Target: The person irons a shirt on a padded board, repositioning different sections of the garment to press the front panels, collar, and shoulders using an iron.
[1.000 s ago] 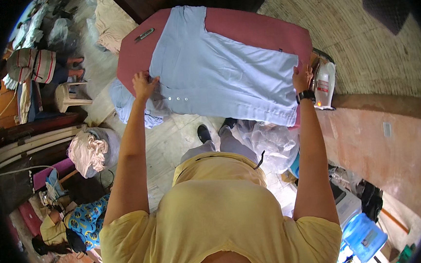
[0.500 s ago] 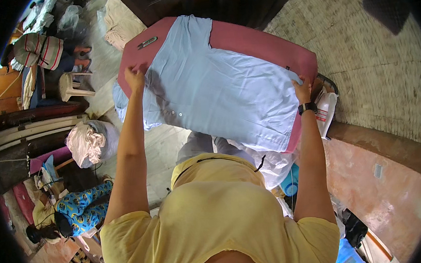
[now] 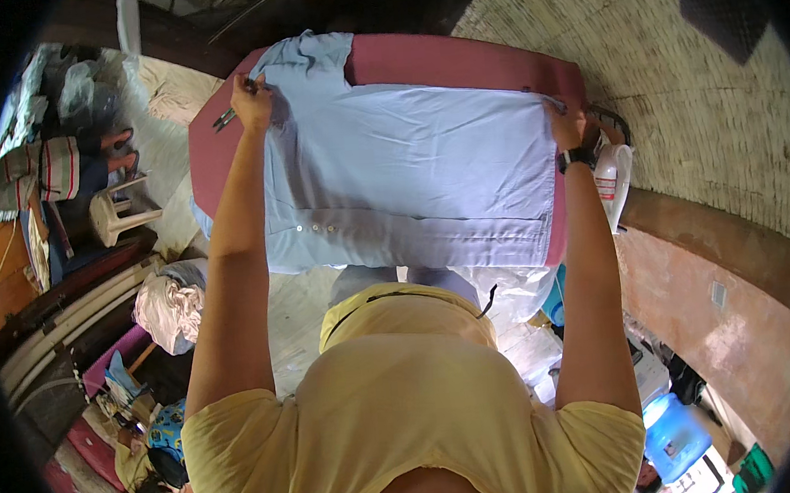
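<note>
A pale blue shirt (image 3: 425, 153) with several small buttons lies spread across a dark red padded board (image 3: 455, 52). One short sleeve (image 3: 304, 59) is bunched toward the far edge. My left hand (image 3: 251, 103) is closed at the shirt's left edge, just below that sleeve, its fingertips pinched together on the cloth. Next to it, a pair of small thread snips (image 3: 224, 120) rests on the board, partly hidden by the hand. My right hand (image 3: 568, 127), with a dark watch on the wrist, grips the shirt's far right corner at the hem.
A white plastic bag (image 3: 618, 180) hangs by the board's right end. To the left are a beige stool (image 3: 123, 210), a bundle of cloth (image 3: 172, 308) and a person in a striped top (image 3: 37, 175). Another person sits lower left (image 3: 149, 461). A blue water jug (image 3: 676, 437) stands lower right.
My left hand has moved away from me, up the shirt's left edge to near the sleeve. The shirt's front now lies straighter, its button edge nearly level. My right hand stays at the hem corner.
</note>
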The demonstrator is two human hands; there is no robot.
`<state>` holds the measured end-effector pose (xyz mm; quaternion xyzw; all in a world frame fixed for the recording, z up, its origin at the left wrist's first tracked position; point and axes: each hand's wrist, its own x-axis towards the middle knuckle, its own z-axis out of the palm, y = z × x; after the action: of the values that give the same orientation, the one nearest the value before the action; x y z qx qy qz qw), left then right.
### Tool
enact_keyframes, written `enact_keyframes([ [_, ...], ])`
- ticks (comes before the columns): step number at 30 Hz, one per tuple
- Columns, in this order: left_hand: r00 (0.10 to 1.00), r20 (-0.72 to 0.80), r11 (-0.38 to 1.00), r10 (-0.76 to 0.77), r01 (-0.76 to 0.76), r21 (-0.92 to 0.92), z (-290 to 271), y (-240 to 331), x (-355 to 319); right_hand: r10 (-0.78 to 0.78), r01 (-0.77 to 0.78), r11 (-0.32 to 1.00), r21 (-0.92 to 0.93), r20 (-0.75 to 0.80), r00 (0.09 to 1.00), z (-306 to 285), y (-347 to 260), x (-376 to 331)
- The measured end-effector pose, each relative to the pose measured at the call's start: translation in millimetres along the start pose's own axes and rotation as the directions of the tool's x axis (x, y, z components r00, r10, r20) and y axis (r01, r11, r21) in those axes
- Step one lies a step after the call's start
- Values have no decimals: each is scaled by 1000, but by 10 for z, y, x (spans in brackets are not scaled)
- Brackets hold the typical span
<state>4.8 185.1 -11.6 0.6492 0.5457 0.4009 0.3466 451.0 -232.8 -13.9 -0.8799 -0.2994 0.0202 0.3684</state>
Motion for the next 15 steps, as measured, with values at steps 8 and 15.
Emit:
enact_keyframes([
  [8, 478, 543, 517, 691, -851, 90, 224, 1092, -514, -386, 324, 847, -422, -70, 920, 78, -170, 35],
  [15, 206, 797, 404, 568, -913, -52, 544, 983, -459, -38, 123, 975, -187, 405, 914, 78, 184, 377],
])
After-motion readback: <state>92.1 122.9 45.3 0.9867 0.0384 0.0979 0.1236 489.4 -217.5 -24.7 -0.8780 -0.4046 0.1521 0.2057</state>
